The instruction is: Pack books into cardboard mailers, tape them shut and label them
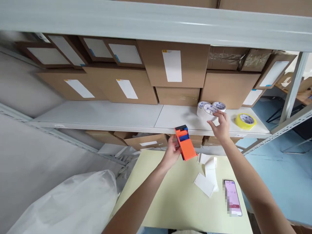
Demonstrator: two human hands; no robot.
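My left hand is closed round an orange and blue tape dispenser, held up above the table near the shelf's front edge. On the shelf, my right hand reaches to a group of three white tape rolls. Its thumb and fingertips are at the front roll, thumb and forefinger apart around its right side. Whether the fingers grip that roll firmly is hard to see. A yellow tape roll lies flat on the shelf to the right of this hand.
Cardboard boxes line the back of the grey shelf. Below stands a pale yellow table with white paper slips and a phone. Open cartons sit under the shelf. A white plastic bag is at left.
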